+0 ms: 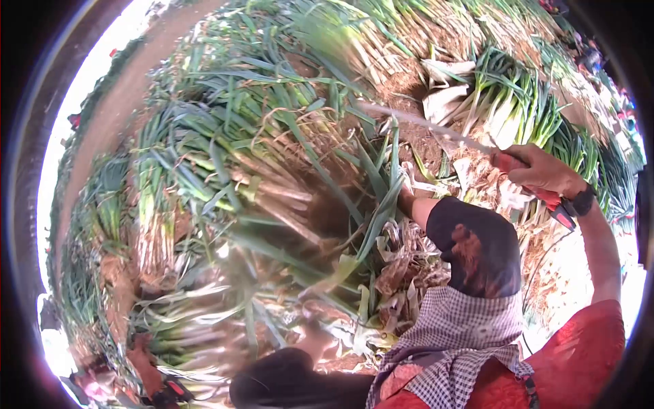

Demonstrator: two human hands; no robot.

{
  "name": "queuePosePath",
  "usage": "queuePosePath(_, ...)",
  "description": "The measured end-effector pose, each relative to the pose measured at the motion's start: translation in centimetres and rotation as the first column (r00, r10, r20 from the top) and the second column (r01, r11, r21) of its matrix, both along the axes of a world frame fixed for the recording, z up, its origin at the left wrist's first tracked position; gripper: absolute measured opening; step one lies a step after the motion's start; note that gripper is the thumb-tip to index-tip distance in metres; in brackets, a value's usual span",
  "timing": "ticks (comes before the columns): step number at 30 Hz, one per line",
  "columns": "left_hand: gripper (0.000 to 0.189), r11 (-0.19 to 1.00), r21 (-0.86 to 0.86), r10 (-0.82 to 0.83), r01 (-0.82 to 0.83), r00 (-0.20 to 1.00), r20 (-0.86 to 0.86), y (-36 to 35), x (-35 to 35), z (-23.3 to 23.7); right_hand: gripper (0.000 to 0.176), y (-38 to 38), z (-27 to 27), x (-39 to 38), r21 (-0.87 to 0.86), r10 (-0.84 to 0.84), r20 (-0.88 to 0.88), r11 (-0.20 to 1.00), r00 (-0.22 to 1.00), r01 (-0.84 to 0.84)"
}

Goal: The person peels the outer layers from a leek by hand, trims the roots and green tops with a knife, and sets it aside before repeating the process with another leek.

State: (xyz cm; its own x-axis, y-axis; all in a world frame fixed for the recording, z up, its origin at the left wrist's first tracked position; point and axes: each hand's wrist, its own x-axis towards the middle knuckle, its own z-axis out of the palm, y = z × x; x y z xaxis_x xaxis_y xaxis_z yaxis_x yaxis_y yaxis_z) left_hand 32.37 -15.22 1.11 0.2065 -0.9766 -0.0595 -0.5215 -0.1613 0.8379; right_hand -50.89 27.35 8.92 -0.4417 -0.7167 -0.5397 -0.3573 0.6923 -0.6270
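My right hand (538,170) is wrapped round the red handle of a long knife (436,127). Its narrow blade points left across the soil, towards the leaves of the leeks (272,177) heaped in front of me. A dark band circles that wrist. Blurred bare skin (315,335) shows beside dark cloth low in the middle, and I cannot tell whether it is my left hand. Smeared long leaves (272,253) cross the middle of the pile, above that skin. More leeks (184,327) with pale stems lie at lower left.
Dry peeled leaves (409,262) litter the ground by my dark-clad knee (477,249). Bundled leeks (518,102) with white stems lie at upper right. Rows of leeks (436,27) stretch along the far side. Checked cloth (470,317) covers my lap.
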Motion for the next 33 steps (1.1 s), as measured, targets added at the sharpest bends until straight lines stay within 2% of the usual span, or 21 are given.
queuePosePath(2,0.013,0.986,0.045,0.146,-0.161,0.962,0.231,1.8,4.0,7.4,0.032,3.1,1.6,0.6,-0.092,-0.041,0.012,0.995,0.999,0.042)
queuePosePath(3,0.019,0.803,-0.596,0.127,-0.005,0.979,0.162,-1.1,8.6,6.9,0.033,3.8,2.7,2.2,-0.166,-0.077,0.057,0.982,0.995,0.085)
queuePosePath(4,0.024,0.902,-0.404,0.158,0.149,0.758,0.633,-2.1,15.0,10.1,0.035,4.4,3.7,4.0,-0.229,-0.113,0.108,0.964,0.988,0.136)
queuePosePath(6,0.034,0.943,-0.332,0.302,-0.003,0.418,0.857,-2.8,12.2,16.9,0.037,5.1,4.4,6.3,-0.25,-0.127,0.143,0.955,0.981,0.16)
queuePosePath(8,0.039,0.946,-0.316,0.29,-0.068,0.613,0.735,-6.6,8.7,18.7,0.036,4.0,2.8,7.6,-0.183,-0.022,0.148,0.982,0.989,0.049)
queuePosePath(11,0.025,0.902,-0.408,0.198,0.143,0.702,0.684,-9.0,-4.9,15.7,0.031,1.3,-2.8,11.2,-0.255,0.028,0.224,0.966,0.974,0.03)
queuePosePath(12,0.027,0.797,-0.51,0.025,0.323,0.826,0.563,-9.6,-8.4,12.3,0.028,0.7,-4.8,12.5,-0.26,-0.029,0.271,0.96,0.962,0.103)
queuePosePath(13,0.031,0.804,-0.548,0.068,0.231,0.88,0.471,-7.2,-14.9,10.1,0.028,-0.5,-5.9,13.8,-0.243,-0.034,0.241,0.965,0.97,0.094)
queuePosePath(14,0.033,0.811,-0.504,-0.108,0.298,0.922,0.371,-4.5,-19.8,7.7,0.028,-1.1,-8.8,13.7,-0.234,-0.01,0.202,0.971,0.979,0.059)
queuePosePath(16,0.032,0.903,-0.328,-0.13,0.277,0.904,0.407,-7.1,-25.3,0.2,0.029,-2.2,-16.1,12.9,-0.217,0.075,0.121,0.975,0.99,-0.047)
queuePosePath(17,0.03,0.908,-0.256,-0.24,0.331,0.913,0.331,-6.4,-28.0,-3.2,0.031,-2.5,-18.2,13.0,-0.164,0.054,0.125,0.986,0.991,-0.033)
queuePosePath(18,0.029,0.947,-0.233,-0.235,0.222,0.972,-0.03,-4.2,-31.9,-6.1,0.033,-2.8,-19.7,13.8,-0.109,0.034,0.134,0.994,0.99,-0.019)
queuePosePath(19,0.022,0.938,-0.227,-0.268,0.262,0.964,0.006,-4.9,-33.0,-10.8,0.035,-2.7,-20.9,14.4,-0.13,0.03,0.105,0.991,0.994,-0.016)
queuePosePath(20,0.013,0.974,-0.03,-0.226,0.227,0.974,0.029,0.0,-37.0,-8.8,0.036,-2.7,-21.8,15.1,-0.151,0.028,0.078,0.988,0.997,-0.016)
queuePosePath(21,0.009,0.965,-0.101,-0.257,0.242,0.947,-0.194,-1.1,-37.6,-14.2,0.037,-2.8,-22.8,15.7,-0.174,0.029,0.048,0.985,0.998,-0.021)
queuePosePath(22,0.012,0.968,0.048,-0.211,0.247,0.901,-0.38,1.4,-40.0,-14.2,0.037,-3.0,-23.6,16.4,-0.214,-0.017,0.045,0.976,0.999,0.026)
queuePosePath(25,0.008,0.926,0.087,-0.253,0.367,0.775,-0.579,3.3,-43.4,-17.7,0.039,-4.5,-27.1,16.7,-0.244,-0.092,-0.004,0.966,0.996,0.088)
queuePosePath(26,0.01,0.938,0.141,-0.175,0.318,0.783,-0.597,4.7,-44.8,-18.3,0.04,-5.2,-28.9,16.7,-0.244,-0.108,-0.009,0.964,0.994,0.102)
queuePosePath(29,0.013,0.93,0.012,-0.32,0.368,0.823,-0.47,4.3,-47.3,-22.7,0.045,-7.2,-31.8,16.8,-0.213,-0.139,0.063,0.966,0.988,0.15)
queuePosePath(32,0.014,0.901,0.186,-0.27,0.392,0.842,-0.467,4.6,-50.1,-22.5,0.043,-8.8,-37.3,16.0,-0.33,-0.202,0.028,0.923,0.979,0.199)
queuePosePath(33,0.024,0.863,0.287,-0.313,0.416,0.885,-0.344,2.5,-50.1,-26.1,0.043,-9.6,-37.5,15.8,-0.294,-0.225,0.055,0.927,0.973,0.232)
